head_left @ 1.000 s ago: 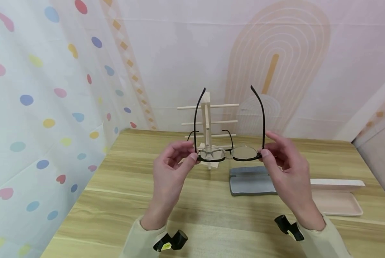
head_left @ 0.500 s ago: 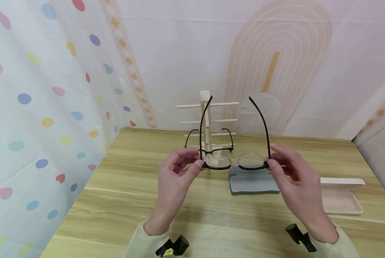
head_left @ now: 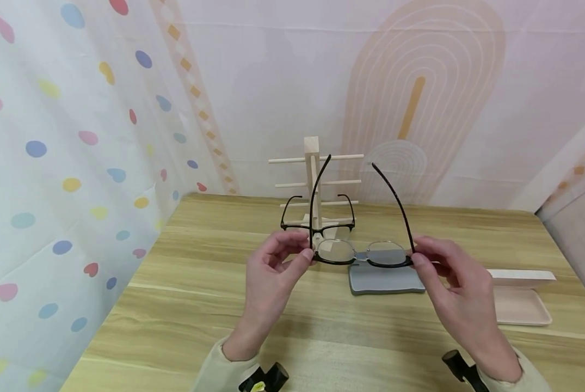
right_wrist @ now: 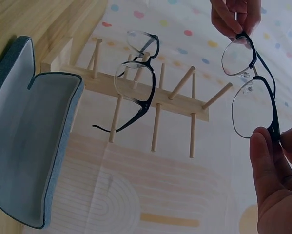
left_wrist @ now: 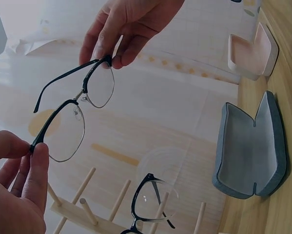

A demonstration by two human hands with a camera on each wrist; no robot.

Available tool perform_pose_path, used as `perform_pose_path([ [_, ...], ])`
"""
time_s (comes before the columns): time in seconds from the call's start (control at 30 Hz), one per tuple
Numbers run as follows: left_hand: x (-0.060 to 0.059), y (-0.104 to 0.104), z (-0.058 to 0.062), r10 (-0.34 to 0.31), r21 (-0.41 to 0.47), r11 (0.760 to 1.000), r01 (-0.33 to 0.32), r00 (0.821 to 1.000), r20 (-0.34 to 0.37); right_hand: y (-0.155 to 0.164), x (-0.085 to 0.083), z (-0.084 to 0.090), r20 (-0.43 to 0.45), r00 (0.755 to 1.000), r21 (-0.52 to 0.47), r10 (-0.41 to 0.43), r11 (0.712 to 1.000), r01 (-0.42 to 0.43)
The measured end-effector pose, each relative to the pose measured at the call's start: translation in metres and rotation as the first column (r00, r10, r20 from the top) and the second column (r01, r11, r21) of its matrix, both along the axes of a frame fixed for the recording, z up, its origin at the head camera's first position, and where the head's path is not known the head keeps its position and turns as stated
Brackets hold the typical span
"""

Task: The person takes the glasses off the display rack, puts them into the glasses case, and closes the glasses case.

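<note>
Both hands hold one pair of eyeglasses [head_left: 389, 266], black along the brow with thin metal lower rims, in the air over the table. My left hand [head_left: 275, 272] pinches the left hinge corner between thumb and fingers. At the opposite corner my right hand [head_left: 461, 294] pinches the frame the same way. The temples are unfolded and point up and away in the head view. Behind them a wooden glasses stand [head_left: 311, 144] carries a second black-browed pair of eyeglasses [head_left: 338, 225] on its lower pegs. The stand's upper pegs bear no glasses.
An open grey-blue glasses case [head_left: 387, 280] lies on the wooden table [head_left: 199, 294] beyond the hands. Farther right sits an open pale pink case [head_left: 522, 306], partly behind the right hand. A patterned curtain [head_left: 253, 81] hangs behind the table.
The held eyeglasses have moved down and slightly right, with both hands following. More of the pair on the stand now shows above them. The grip of both hands stays the same.
</note>
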State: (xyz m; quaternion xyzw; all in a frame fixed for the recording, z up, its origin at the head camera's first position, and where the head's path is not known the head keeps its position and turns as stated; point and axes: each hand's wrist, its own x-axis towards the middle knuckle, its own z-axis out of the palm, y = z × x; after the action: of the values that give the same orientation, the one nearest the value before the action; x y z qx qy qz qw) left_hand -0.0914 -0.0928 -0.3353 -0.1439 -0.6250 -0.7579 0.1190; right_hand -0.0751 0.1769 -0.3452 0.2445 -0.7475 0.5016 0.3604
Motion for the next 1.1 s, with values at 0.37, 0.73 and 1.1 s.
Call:
perform_pose_path([
  [0.37,-0.0003,0.0013,-0.0042,0.007,-0.027,1.000,-0.007,1.000,0.021,0.0022,0.0024,-0.0050,-0.019,1.000,0.010,-0.004,1.000,0.004],
  [0.73,-0.0003,0.0017,-0.0053,0.024,-0.024,0.999,-0.023,0.999,0.038,0.0019,0.0015,-0.0086,-0.050,0.994,-0.005,0.092,0.996,-0.093],
  [1.1,0.0010,0.0015,-0.0076,0.016,-0.012,1.000,-0.016,0.999,0.031,0.0031,0.0012,-0.0083,-0.040,0.996,0.024,0.082,0.996,-0.081],
])
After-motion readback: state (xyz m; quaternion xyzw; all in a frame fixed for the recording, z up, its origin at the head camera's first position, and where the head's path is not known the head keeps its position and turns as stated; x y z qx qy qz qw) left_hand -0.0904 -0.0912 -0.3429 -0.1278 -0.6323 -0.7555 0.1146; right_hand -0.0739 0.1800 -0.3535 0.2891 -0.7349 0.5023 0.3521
